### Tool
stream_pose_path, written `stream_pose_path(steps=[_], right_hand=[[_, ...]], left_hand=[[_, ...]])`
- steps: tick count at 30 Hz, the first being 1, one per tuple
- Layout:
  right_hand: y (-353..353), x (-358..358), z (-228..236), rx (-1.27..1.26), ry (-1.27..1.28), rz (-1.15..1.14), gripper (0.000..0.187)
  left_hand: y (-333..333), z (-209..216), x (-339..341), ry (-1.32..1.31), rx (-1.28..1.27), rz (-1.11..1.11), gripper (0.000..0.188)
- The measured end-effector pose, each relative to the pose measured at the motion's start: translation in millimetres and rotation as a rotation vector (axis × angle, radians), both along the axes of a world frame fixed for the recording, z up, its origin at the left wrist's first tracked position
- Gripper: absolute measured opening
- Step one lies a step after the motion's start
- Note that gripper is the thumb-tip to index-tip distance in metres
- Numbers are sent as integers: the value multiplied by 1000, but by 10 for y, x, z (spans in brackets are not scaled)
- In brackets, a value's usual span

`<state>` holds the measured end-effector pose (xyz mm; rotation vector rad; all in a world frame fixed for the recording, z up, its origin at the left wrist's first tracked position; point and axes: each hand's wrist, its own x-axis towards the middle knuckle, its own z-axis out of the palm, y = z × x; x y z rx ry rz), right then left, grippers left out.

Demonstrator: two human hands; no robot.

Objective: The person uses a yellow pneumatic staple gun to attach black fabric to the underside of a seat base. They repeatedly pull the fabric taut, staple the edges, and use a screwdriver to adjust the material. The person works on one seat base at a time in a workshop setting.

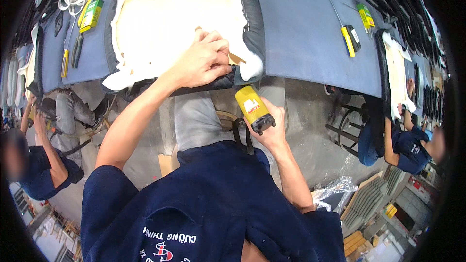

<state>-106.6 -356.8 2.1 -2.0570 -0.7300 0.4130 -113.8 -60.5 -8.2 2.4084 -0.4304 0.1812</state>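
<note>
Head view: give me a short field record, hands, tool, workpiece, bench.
left hand: left hand presses the black cover edge down onto the seat panel
right hand: right hand grips the yellow staple gun, nose at the panel's near edge
workpiece: wooden panel with white foam, underside up
bench: blue worktable, yellow-handled screwdriver lying to the right
others: seated co-workers at both sides

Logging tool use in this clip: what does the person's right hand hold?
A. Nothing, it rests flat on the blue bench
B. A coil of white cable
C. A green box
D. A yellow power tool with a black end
D: the right hand wraps a yellow power tool below the bench edge, while the left hand presses the black cover of the seat panel.
</note>
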Motion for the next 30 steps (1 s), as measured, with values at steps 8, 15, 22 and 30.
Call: stream_pose_path(steps=[8, 15, 22, 30], right_hand=[[210, 202, -17, -35, -49, 47, 44], [-483, -65, 45, 83, -10, 35, 27], [-421, -120, 13, 43, 72, -25, 28], [-134, -64, -41, -65, 95, 73, 45]], left_hand=[[47, 57, -1, -36, 109, 48, 22], [190, 88, -260, -159, 142, 42, 33], [103, 40, -155, -11, 129, -30, 25], [39, -34, -160, 14, 28, 25, 11]])
